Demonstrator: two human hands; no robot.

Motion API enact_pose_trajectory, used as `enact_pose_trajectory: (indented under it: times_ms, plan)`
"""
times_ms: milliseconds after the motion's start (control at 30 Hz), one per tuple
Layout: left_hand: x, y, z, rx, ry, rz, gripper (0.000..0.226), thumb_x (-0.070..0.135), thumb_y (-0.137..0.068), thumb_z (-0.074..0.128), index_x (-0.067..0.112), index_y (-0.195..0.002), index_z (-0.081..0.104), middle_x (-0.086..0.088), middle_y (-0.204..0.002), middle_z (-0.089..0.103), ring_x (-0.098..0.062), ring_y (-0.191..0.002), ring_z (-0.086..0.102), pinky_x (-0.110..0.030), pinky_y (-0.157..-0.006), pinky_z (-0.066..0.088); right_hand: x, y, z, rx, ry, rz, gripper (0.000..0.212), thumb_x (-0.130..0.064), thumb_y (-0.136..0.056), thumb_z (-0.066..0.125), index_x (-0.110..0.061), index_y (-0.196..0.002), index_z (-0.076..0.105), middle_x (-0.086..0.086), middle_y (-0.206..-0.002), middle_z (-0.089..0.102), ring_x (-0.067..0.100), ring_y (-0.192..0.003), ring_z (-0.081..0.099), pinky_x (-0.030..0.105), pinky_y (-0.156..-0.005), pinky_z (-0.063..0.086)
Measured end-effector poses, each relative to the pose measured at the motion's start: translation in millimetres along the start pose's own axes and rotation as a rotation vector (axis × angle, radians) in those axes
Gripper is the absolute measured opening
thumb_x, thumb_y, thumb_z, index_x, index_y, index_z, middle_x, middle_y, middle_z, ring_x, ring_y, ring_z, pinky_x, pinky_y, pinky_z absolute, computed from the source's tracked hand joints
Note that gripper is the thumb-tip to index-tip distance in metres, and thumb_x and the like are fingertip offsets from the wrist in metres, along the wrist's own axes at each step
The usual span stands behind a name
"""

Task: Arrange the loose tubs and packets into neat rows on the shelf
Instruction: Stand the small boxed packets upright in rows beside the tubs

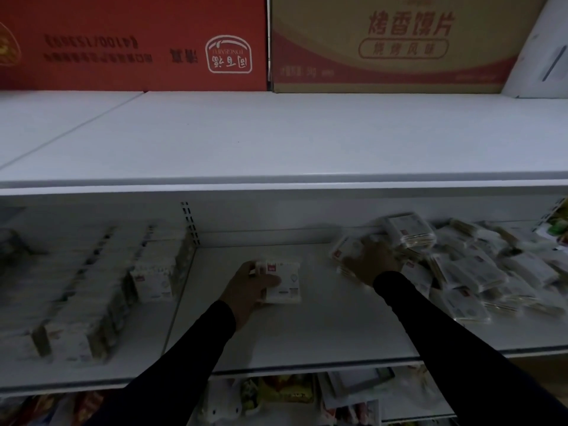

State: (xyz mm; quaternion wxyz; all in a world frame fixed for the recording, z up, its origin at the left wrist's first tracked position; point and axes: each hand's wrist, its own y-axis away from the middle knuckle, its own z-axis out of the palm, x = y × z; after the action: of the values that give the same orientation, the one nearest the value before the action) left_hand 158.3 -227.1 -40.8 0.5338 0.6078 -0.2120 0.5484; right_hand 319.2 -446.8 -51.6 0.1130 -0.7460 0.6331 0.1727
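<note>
Two zones flank bare shelf (307, 327) mid-span: neat rows (92, 290) left, loose pile (479, 275) right. Left hand (246, 287) grips one packet (284, 282) at centre, thumb wrapped over it. Right hand (370, 259) rests on pile's left edge, finger state unclear.

White packets (467, 269), red carton (132, 41), tan carton (393, 44), black sleeves (196, 342).

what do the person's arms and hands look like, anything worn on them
Both arms wear long, close-fitting black sleeves that end at the wrists. The left hand and right hand are bare: no gloves, and no rings or watch that this dim, blurred view shows.
</note>
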Motion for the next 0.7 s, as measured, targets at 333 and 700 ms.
enact_pose_trajectory:
  times_ms: [333, 700]
  plan:
    - [-4.2, -5.2, 6.2, 0.037, 0.051, 0.006, 0.042, 0.004, -0.085, 0.069, 0.003, -0.123, 0.053, -0.021, -0.125, 0.061, -0.042, -0.113, 0.060, -0.059, -0.093, 0.050, -39.9, 58.6, -16.4, -0.168, -1.355, 0.207, 0.008, -0.008, -0.092, 0.058, -0.011, -0.091, 0.066, 0.003, -0.075, 0.067, 0.015, -0.069, 0.061, 0.024, -0.059, 0.053]
    - [-3.2, 3.2, 19.1, -0.025, 0.187, -0.001, 0.062, 0.022, -0.078, 0.078, 0.015, -0.129, 0.045, -0.011, -0.126, 0.061, -0.027, -0.104, 0.062, -0.041, -0.078, 0.054, -61.7, 101.0, 12.9, -0.235, -1.207, 0.149, 0.005, -0.013, -0.088, 0.068, -0.010, -0.090, 0.064, 0.006, -0.085, 0.069, 0.018, -0.080, 0.064, 0.030, -0.073, 0.057]
